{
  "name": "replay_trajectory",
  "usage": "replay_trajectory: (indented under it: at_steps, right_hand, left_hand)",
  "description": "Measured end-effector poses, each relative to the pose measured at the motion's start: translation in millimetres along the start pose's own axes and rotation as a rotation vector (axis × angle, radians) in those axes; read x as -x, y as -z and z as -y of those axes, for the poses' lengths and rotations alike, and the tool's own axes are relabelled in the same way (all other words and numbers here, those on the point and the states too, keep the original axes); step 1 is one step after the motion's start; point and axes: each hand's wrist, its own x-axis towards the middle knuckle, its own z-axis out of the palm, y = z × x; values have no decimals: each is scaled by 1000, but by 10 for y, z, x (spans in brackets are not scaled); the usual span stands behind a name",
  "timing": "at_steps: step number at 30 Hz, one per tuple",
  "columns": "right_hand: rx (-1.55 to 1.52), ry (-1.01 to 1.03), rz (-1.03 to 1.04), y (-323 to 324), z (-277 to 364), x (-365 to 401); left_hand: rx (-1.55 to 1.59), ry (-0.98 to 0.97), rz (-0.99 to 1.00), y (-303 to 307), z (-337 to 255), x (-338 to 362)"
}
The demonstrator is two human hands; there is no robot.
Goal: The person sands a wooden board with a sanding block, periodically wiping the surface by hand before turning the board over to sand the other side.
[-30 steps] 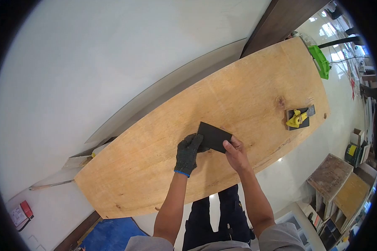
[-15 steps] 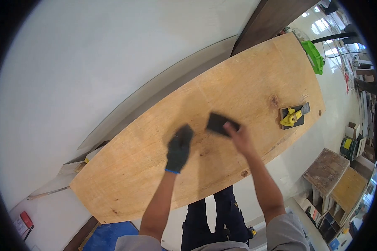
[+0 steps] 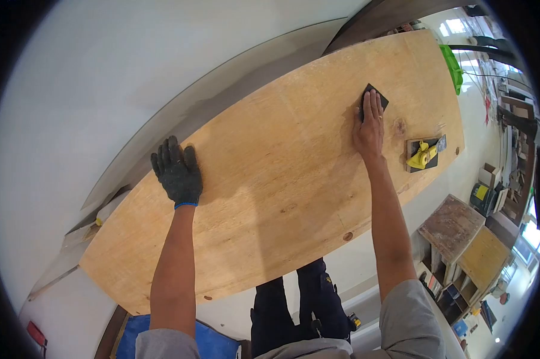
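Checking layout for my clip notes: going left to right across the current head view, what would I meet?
Red object at far left → gloved left hand → bare right hand → yellow tool → dark green container.

Arms [image 3: 175,269] extend forward, left hand [image 3: 180,173] splayed, right hand [image 3: 370,133] flat.

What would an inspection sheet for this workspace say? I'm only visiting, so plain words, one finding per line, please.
Surface: wooden board, pale brown, marked with knots.
Job's things: dark pad, lying on the board, partly covered by fingers.
Clutter: yellow tool with a flat blade, resting on a dark-faced block; green object by the board's right end.
Hands: left hand, gloved, open at the board's far edge; right hand, bare, flat over the pad.
Cables: thin cable beyond the right end.
Surroundings: white wall; blue sheet below; wooden shelving at right.
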Motion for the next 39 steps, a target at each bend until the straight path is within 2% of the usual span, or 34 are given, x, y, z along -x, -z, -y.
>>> replay_trajectory:
  at_steps: [3, 4, 5, 6, 7, 9, 12, 13, 14, 15, 16, 17, 18, 21, 24, 27, 28, 31, 35, 39]
  right_hand:
    - [-106, -36, -13, -146, 325, 207]
    - [-144, 11, 28, -179, 613, 449]
    - [-140, 24, 177, -205, 991, 721]
    - [18, 161, 427, -257, 1354, 1067]
    - [-32, 302, 549, -191, 1725, 1369]
    - [-190, 492, 542, -107, 1916, 1579]
    - [-237, 1050, 481, -118, 1202, 1267]
    - [-146, 1157, 491, -15, 955, 1006]
    - [-45, 1009, 841, 75, 730, 680]
    - [-164, 840, 757, 129, 395, 421]
    - [-62, 591, 707, 331, 188, 121]
    - [-26, 555, 483, 407, -159, -118]
    - [-253, 5, 468, 669, -112, -325]
    - [-324, -422, 193, 782, -224, -450]
    - [-48, -186, 95, 483, -254, -146]
    - [98, -196, 64, 259, -281, -68]
    - [25, -232, 37, 243, -242, -75]
    - [13, -136, -89, 24, -250, 49]
    - [-70, -89, -73, -70, 345, 530]
    - [90, -188, -4, 82, 681, 694]
  left_hand:
    - [7, 2, 2, -20, 10, 18]
    - [8, 5, -5, -26, 7, 6]
    - [4, -1, -1, -29, 13, 0]
    - [-1, -9, 2, -22, 28, 6]
    - [-4, -19, 2, -21, 27, -1]
    - [-10, -13, 5, -10, 27, 8]
    - [-7, -16, -11, -20, 1, -5]
    - [-7, -19, -14, -23, 17, 0]
    - [-8, -25, -19, -32, 37, 4]
    - [-6, -33, -18, -38, 53, 16]
    - [2, -40, -21, -51, 47, 19]
    - [-1, -30, -2, -41, 31, 12]
    - [-3, -21, 14, -8, 15, 2]
    - [1, -6, 22, 13, 1, -14]
    - [5, -9, 23, 33, -3, -20]
    - [0, -11, 14, 4, 11, -13]
    - [-1, -17, 11, -5, 18, -2]
    - [4, -14, 8, -4, 17, -3]
    - [5, -30, -1, -17, 25, -3]
    - [-16, -19, 28, 28, -46, -17]
